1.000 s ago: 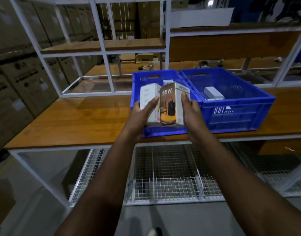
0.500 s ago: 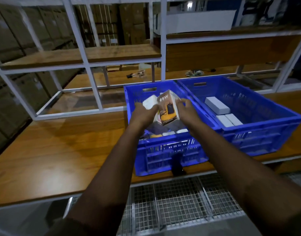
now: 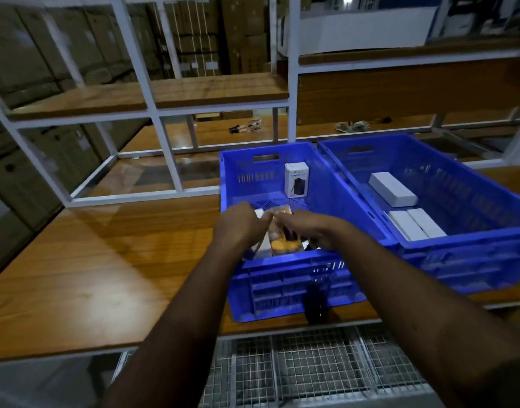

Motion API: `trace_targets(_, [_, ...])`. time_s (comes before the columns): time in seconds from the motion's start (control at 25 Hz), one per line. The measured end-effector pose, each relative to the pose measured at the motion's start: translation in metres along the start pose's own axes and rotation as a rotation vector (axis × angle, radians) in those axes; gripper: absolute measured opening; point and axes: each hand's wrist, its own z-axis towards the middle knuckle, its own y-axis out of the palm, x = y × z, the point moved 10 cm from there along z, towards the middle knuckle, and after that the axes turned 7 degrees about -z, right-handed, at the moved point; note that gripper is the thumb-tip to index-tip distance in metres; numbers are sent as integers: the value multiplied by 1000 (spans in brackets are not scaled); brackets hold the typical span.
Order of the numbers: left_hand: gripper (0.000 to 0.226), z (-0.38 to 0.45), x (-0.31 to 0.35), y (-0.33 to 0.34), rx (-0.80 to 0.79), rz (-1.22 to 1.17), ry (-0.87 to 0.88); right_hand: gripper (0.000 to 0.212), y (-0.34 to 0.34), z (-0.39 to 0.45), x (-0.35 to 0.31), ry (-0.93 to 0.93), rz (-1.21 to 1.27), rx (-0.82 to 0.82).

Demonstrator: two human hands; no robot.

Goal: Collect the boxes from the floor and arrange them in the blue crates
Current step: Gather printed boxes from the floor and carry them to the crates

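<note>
1. Two blue crates are set side by side at the front edge of the surface (image 3: 91, 260), the left crate (image 3: 282, 278) touching the right crate (image 3: 473, 260).
2. An orange box (image 3: 282, 240) and a white box (image 3: 260, 214) are held together inside the left crate, near its front wall.
3. The left hand (image 3: 241, 228) is curled against the boxes' left side, and the right hand (image 3: 308, 228) against their right, so the boxes lie between the two grips.
4. A small white box (image 3: 296, 179) is stood upright against the left crate's back wall.
5. Three flat white boxes (image 3: 392, 189) are laid on the right crate's floor, near its left wall.
</note>
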Motion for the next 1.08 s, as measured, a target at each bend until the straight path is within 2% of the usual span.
trace_targets(0.12, [48, -4, 2, -5, 45, 70, 16, 36, 11, 1, -2, 11, -178, -59])
trace_targets(0.28, [40, -9, -2, -3, 69, 67, -23, 31, 12, 4, -5, -24, -497, -18])
trace_targets(0.36, [41, -12, -1, -2, 94, 97, -16, 36, 12, 2, -6, -64, -615, -3])
trace_targets(0.48, [39, -16, 0, -1, 147, 116, 14, 43, 10, -4, -3, -89, -622, -3])
trace_targets(0.6, [35, -25, 4, -2, 209, 118, 22, 37, 4, -6, 1, -110, -586, 20])
trace_targets(0.64, [35, -28, 5, -2, 234, 112, 16, 38, -1, -5, 1, -109, -579, 77])
trace_targets(0.72, [34, -36, 6, -1, 295, 61, 9, 40, -16, -2, 0, -130, -587, 307])
trace_targets(0.8, [30, -42, 8, -3, 358, -40, 29, 43, -31, -16, -9, -220, -560, 583])
trace_targets(0.88, [25, -44, 11, -4, 384, -112, 84, 40, -41, -38, -16, -338, -489, 791])
trace_targets(0.96, [20, -44, 19, -2, 379, -161, 153, 34, -46, -57, -18, -430, -412, 897])
trace_targets(1.08, [16, -52, 36, 0, 391, -258, 250, 34, -48, -70, -12, -464, -340, 932])
